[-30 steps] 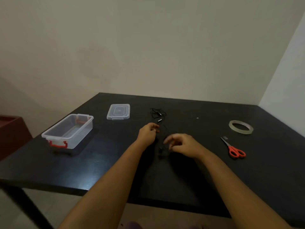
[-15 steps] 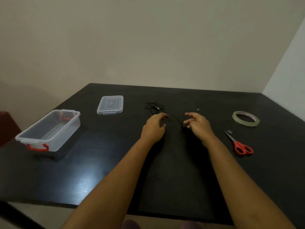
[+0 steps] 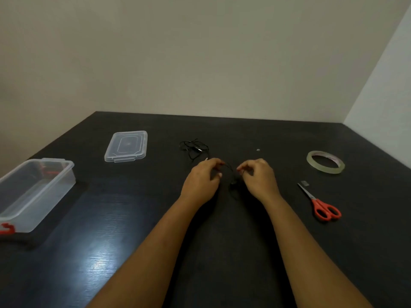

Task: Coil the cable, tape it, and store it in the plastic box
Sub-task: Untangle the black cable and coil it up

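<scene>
A thin black cable (image 3: 193,148) lies in a loose tangle on the black table (image 3: 133,230), and one strand runs toward me between my hands. My left hand (image 3: 203,181) pinches that strand with its fingertips. My right hand (image 3: 259,177) pinches the same strand a short way to the right, with a short loop hanging below. A clear plastic box (image 3: 33,192) with red latches stands open at the left edge. A roll of clear tape (image 3: 325,162) lies flat at the right.
The box's clear lid (image 3: 126,146) lies flat behind the box, left of the cable tangle. Red-handled scissors (image 3: 319,204) lie near the right side, below the tape. A small scrap (image 3: 305,182) sits by the scissor tips. Walls close the table's far and right sides.
Both hands have moved away from me toward the cable tangle and closer together. The right hand has lifted a strand of cable off the table.
</scene>
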Tool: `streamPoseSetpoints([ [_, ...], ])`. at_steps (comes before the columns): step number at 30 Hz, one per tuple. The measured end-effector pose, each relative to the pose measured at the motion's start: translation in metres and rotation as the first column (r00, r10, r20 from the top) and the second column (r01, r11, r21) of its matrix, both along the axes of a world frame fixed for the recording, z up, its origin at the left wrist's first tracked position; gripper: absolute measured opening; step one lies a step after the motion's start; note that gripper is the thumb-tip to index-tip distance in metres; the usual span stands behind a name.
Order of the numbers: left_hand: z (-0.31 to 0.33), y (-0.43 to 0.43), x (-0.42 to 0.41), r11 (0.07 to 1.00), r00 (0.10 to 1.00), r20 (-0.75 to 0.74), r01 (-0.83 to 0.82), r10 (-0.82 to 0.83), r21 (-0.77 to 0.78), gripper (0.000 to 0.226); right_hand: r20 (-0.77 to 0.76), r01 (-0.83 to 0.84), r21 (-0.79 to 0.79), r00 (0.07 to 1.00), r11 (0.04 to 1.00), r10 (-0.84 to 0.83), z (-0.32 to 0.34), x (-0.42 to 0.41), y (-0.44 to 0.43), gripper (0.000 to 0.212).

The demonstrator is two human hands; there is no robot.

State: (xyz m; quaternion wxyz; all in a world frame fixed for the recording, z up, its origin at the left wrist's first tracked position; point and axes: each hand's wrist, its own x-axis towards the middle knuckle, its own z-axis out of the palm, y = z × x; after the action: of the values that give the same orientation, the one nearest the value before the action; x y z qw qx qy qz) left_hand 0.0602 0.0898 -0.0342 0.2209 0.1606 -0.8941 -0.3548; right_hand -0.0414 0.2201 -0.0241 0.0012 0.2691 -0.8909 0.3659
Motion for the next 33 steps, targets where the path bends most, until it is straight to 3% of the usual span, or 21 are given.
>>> streamPoseSetpoints([
  [3, 0.001, 0.007, 0.004, 0.999, 0.997, -0.053, 0.048, -0.049, -0.009, 0.050, 0.184, 0.013, -0.479, 0.979, 0.878, 0.086, 0.009, 0.008, 0.005, 0.015],
  [7, 0.001, 0.008, 0.004, 0.981, 0.997, 0.069, 0.057, -0.044, -0.188, 0.063, 0.331, -0.050, -0.751, 0.834, 0.659, 0.441, 0.027, 0.023, 0.010, 0.020],
  [9, 0.000, 0.008, 0.004, 0.967, 0.996, 0.086, 0.020, 0.002, -0.254, 0.051, 0.371, -0.037, -0.808, 0.744, 0.588, 0.556, 0.031, 0.029, 0.009, 0.024],
  [12, 0.008, 0.003, 0.008, 0.944, 0.995, -0.003, -0.092, 0.096, -0.316, 0.022, 0.401, 0.043, -0.848, 0.705, 0.528, 0.585, 0.033, 0.028, 0.009, 0.028],
  [18, 0.016, -0.025, 0.016, 0.923, 0.950, -0.114, -0.309, 0.290, -0.231, 0.022, 0.508, 0.359, -0.860, 0.677, 0.364, 0.533, 0.031, 0.009, 0.017, 0.016],
  [20, 0.016, -0.026, 0.016, 0.908, 0.934, -0.159, -0.349, 0.319, -0.232, 0.022, 0.524, 0.358, -0.843, 0.720, 0.402, 0.456, 0.027, 0.006, 0.014, 0.014],
  [22, 0.016, -0.025, 0.016, 0.911, 0.917, -0.223, -0.372, 0.332, -0.177, 0.021, 0.503, 0.288, -0.781, 0.816, 0.554, 0.285, 0.023, 0.005, 0.011, 0.013],
  [26, 0.018, -0.032, 0.017, 0.917, 0.855, -0.337, -0.390, 0.394, 0.081, 0.025, 0.122, 0.077, -0.523, 0.992, 0.849, -0.014, 0.012, 0.003, 0.010, 0.017],
  [29, 0.023, -0.030, 0.018, 0.911, 0.834, -0.374, -0.334, 0.405, 0.242, 0.028, -0.154, 0.059, -0.248, 0.983, 0.967, -0.100, 0.009, 0.003, 0.011, 0.011],
  [33, 0.025, -0.027, 0.018, 0.944, 0.868, -0.372, -0.285, 0.328, 0.166, 0.029, -0.170, 0.044, -0.043, 0.984, 0.998, -0.051, 0.007, 0.002, 0.012, 0.022],
])
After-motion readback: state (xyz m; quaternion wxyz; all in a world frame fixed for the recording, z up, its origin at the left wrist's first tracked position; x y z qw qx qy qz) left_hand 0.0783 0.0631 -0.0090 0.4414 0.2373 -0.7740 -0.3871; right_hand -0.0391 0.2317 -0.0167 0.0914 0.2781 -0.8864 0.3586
